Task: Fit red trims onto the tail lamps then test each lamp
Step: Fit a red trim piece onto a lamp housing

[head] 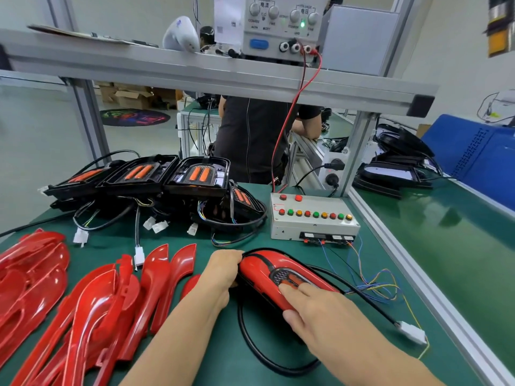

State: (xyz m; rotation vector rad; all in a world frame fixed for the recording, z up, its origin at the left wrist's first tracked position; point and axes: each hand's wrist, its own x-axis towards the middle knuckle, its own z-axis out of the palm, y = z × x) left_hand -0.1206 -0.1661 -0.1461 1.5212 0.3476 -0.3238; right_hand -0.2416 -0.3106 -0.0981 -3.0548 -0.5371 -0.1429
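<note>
Grey supply (pixel 281 26) labelled 电流, 电压

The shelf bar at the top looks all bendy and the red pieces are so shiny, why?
Head view: the wide-angle lens bows the shelf bar and frame edges; overhead light leaves white glare streaks on the red trims and the lamp under both hands; the power supply lettering up top looks soft and blurry.

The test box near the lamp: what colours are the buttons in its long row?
Red, green and amber, repeating along the test box, seen in the head view.
</note>
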